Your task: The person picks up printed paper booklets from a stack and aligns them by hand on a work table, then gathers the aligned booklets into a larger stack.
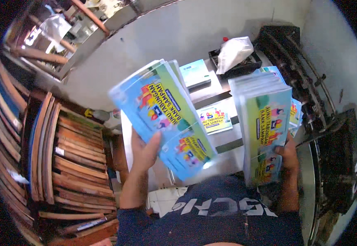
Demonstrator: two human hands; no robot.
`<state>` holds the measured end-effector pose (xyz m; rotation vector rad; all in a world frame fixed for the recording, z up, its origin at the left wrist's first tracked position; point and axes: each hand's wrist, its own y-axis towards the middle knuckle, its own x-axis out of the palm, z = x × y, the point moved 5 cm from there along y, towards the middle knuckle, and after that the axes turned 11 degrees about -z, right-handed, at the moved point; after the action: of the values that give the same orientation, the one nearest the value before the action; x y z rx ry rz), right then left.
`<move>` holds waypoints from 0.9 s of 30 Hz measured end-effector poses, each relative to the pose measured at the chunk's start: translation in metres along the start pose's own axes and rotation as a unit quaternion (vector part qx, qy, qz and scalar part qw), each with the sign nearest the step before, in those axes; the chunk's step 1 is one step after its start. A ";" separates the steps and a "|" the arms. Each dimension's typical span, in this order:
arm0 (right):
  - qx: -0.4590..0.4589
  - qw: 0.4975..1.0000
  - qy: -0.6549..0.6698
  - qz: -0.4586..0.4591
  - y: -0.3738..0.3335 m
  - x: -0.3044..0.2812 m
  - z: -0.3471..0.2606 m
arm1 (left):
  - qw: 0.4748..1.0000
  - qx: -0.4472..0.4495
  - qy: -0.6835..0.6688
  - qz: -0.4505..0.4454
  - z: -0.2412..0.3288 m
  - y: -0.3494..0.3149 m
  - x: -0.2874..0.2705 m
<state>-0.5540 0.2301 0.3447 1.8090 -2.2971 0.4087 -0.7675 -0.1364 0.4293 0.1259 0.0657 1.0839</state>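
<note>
My left hand (146, 151) grips a stack of printed booklets (162, 117), tilted, with blue and green covers bearing yellow lettering and cartoon figures. The thumb lies across the top cover and the fingers are hidden beneath. A thicker stack of similar booklets (267, 123) is held upright in my right hand (287, 153), which grasps its right edge low down. Between the two stacks, a single-looking booklet pile (215, 119) lies on the white table (227, 141). Farther back sits another pile with a light blue top (195, 73). More booklets (295, 112) show partly behind the right stack.
A dark tray (244, 67) with a crumpled white bag (235, 53) stands at the table's back. Black machinery (305, 78) lines the right side. On the left, a rack holds several wooden frames (80, 156). A pale wall (178, 33) rises behind.
</note>
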 end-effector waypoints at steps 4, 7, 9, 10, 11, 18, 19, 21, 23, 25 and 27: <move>-0.003 0.996 0.083 0.013 0.027 0.040 0.008 | 0.980 -0.106 -0.165 -0.020 -0.069 0.001 -0.009; 0.026 0.985 0.092 -0.146 0.067 0.100 0.013 | 0.966 -0.147 -0.212 -0.004 -0.092 -0.012 0.012; 0.056 0.982 0.075 -0.166 0.085 0.122 0.022 | 0.974 -0.158 -0.165 -0.008 -0.097 -0.015 0.027; 0.096 0.975 0.087 -0.181 0.088 0.140 0.031 | 0.978 -0.171 -0.116 -0.011 -0.094 -0.020 0.029; 0.136 0.966 0.097 -0.196 0.089 0.152 0.039 | 0.978 -0.171 -0.119 -0.006 -0.100 -0.025 0.030; 0.105 0.982 -0.017 -0.155 0.071 0.168 0.047 | 0.961 -0.153 -0.229 0.013 -0.123 -0.043 0.034; 0.104 0.984 -0.029 -0.144 0.068 0.170 0.043 | 0.955 -0.152 -0.254 0.013 -0.118 -0.044 0.037; 0.054 0.980 -0.138 -0.132 0.068 0.160 0.048 | 0.949 -0.148 -0.280 0.011 -0.115 -0.044 0.036; 0.000 0.963 -0.246 -0.115 0.069 0.155 0.047 | 0.941 -0.141 -0.305 -0.044 -0.118 -0.042 0.037; 0.057 0.982 -0.026 -0.176 0.064 0.171 0.048 | 0.917 -0.155 -0.359 -0.081 -0.126 -0.035 0.046; 0.061 0.983 -0.030 -0.173 0.064 0.173 0.044 | 0.897 -0.133 -0.398 -0.139 -0.122 -0.031 0.061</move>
<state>-0.6561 0.0702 0.3510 2.2542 -1.9729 0.4485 -0.7263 -0.0886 0.3051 0.2946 -0.7817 0.6793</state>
